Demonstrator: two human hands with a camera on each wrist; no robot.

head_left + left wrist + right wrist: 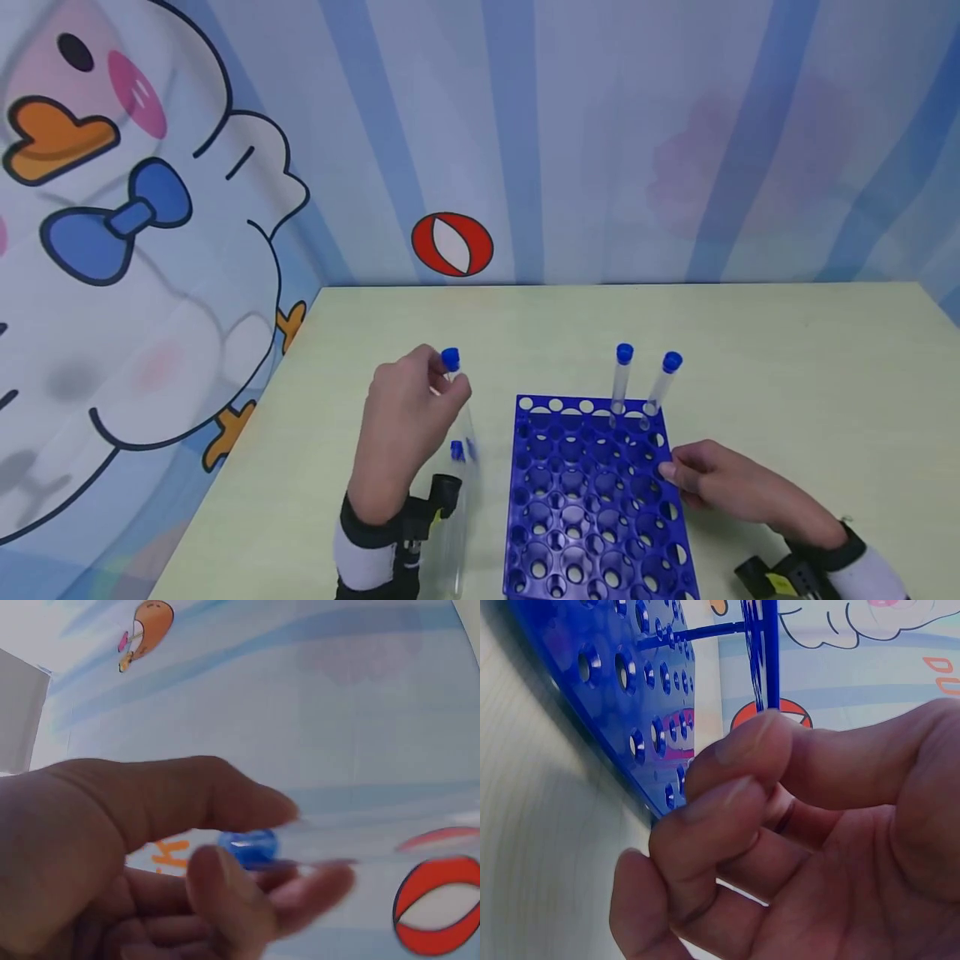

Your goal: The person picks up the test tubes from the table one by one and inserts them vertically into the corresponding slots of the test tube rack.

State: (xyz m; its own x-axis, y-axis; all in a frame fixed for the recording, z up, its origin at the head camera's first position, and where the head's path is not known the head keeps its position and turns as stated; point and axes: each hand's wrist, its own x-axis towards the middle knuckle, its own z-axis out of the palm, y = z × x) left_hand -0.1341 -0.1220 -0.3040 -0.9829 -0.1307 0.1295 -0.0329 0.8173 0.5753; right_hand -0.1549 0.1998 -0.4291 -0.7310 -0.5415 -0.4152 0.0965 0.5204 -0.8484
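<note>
Blue plastic forms the rack (573, 510) before me, its top full of round holes; it sits on the pale table (825, 375) toward five o'clock in the head view. With my right hand (723, 483) I pinch its rim near the rack's two o'clock, thumb and forefinger closed on the edge, other fingers bent in. Off at the rack's ten o'clock, my left hand (412, 412) is drawn into a pinch on a clear tube (451, 363), fingertips close to its blue cap, which is uppermost; its lower part is too faint to follow. At five o'clock from that hand a lying tube (454, 550) rests on the table, its blue cap toward twelve. Near the rack's one o'clock stand a steeper tube (621, 383) and, just beside it, a leaning tube (662, 385), tilted toward one. Behind, the striped wall (585, 150) bears a red-and-white ball (452, 244) at eleven o'clock and a white cartoon bird (142, 325) at nine.
</note>
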